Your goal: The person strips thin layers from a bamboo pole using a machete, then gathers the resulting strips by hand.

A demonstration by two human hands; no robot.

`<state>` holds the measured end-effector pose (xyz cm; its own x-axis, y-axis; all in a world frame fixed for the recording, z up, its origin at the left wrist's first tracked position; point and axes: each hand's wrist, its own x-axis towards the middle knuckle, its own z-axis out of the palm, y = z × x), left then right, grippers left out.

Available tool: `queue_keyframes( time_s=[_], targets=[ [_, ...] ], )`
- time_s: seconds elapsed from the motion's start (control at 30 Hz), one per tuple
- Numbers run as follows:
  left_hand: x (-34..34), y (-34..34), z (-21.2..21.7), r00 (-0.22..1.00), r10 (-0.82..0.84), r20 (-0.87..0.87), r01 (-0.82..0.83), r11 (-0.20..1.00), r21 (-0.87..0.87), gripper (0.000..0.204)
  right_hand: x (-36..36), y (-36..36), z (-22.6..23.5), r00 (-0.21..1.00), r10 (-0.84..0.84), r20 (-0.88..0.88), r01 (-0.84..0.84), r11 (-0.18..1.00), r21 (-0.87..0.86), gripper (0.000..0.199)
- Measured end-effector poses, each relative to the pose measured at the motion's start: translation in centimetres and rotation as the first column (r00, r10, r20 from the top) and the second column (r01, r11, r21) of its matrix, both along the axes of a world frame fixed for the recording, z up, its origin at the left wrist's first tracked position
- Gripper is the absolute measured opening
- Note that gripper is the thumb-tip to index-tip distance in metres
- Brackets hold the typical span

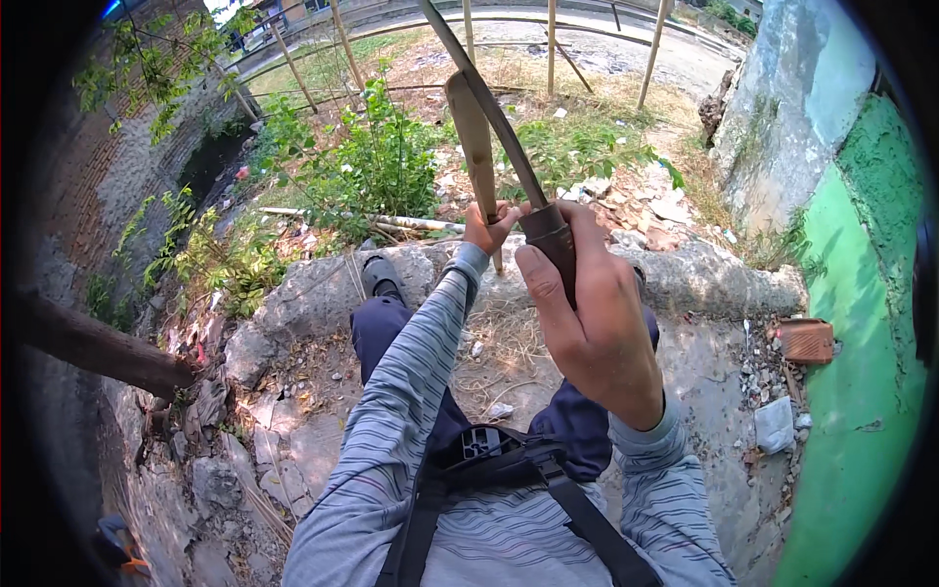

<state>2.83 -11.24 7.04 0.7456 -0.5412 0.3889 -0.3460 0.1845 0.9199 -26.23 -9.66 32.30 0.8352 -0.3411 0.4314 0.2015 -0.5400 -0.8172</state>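
Note:
My right hand is wrapped around the dark handle of a machete, thumb along the side. Its long, slightly curved blade points up and leans left, its tip running out of the top of the view. Farther out, my left hand grips a pale bamboo strip near its lower part. The strip stands nearly upright, with a short end showing below the fist. In this view the blade crosses the strip's upper part; whether they touch I cannot tell.
A broken concrete ledge runs across in front of my legs. Green shrubs grow beyond it, before a bamboo fence. A green wall bounds the right, near an orange plastic object. A trunk juts in from the left.

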Motion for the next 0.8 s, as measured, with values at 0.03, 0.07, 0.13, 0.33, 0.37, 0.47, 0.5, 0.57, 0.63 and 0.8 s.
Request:
queue_keyframes(
  time_s=[0.03, 0.07, 0.13, 0.33, 0.37, 0.47, 0.5, 0.57, 0.63, 0.8],
  targets=[
    [-0.2, 0.3, 0.2, 0.984, 0.050, 0.173, -0.075, 0.987, 0.144, 0.044, 0.3, 0.2, -0.5, 0.999, -0.031, 0.021, 0.032, 0.999, -0.033, 0.028],
    [-0.5, 0.0, 0.2, 0.984, 0.042, 0.171, -0.068, 0.986, 0.149, 0.044, 0.5, 0.3, -0.6, 0.999, -0.038, 0.018, 0.039, 0.999, -0.027, 0.028],
    [0.5, 0.4, -0.7, 0.983, 0.056, 0.175, -0.040, 0.995, -0.093, 0.043, 0.6, 1.1, -0.5, 0.997, -0.008, 0.071, 0.011, 0.999, -0.046, 0.028],
    [-0.6, 2.0, 1.0, 0.973, -0.200, -0.118, 0.167, 0.955, -0.244, 0.026, 1.0, 1.4, -1.1, 0.994, -0.050, 0.092, 0.060, 0.992, -0.113, 0.031],
    [-1.9, 2.3, 2.4, 0.923, -0.306, -0.233, 0.226, 0.922, -0.313, 0.026, 1.0, 1.6, -1.3, 0.994, -0.059, 0.091, 0.069, 0.991, -0.113, 0.031],
    [-7.6, 4.6, 7.5, 0.642, -0.532, -0.552, 0.189, 0.808, -0.558, 0.029, 1.3, 2.8, -2.2, 0.981, -0.082, 0.177, 0.104, 0.987, -0.119, 0.038],
    [-9.0, 5.1, 8.7, 0.582, -0.565, -0.585, 0.131, 0.775, -0.618, 0.032, 1.4, 2.9, -2.1, 0.981, -0.077, 0.178, 0.099, 0.988, -0.118, 0.038],
    [-7.9, 5.3, 6.4, 0.354, -0.935, 0.012, 0.509, 0.182, -0.841, 0.045, 1.4, 3.1, -2.0, 0.985, -0.062, 0.163, 0.080, 0.992, -0.102, 0.038],
    [-7.0, 5.3, 5.9, 0.312, -0.931, 0.188, 0.617, 0.048, -0.785, 0.055, 1.3, 2.7, -1.6, 0.989, -0.040, 0.141, 0.053, 0.994, -0.093, 0.037],
    [-0.4, 3.1, 0.6, 0.960, -0.252, -0.125, 0.235, 0.963, -0.130, 0.066, 1.7, 0.6, -1.5, 0.983, -0.058, 0.174, 0.073, 0.994, -0.079, 0.033]
  ],
)
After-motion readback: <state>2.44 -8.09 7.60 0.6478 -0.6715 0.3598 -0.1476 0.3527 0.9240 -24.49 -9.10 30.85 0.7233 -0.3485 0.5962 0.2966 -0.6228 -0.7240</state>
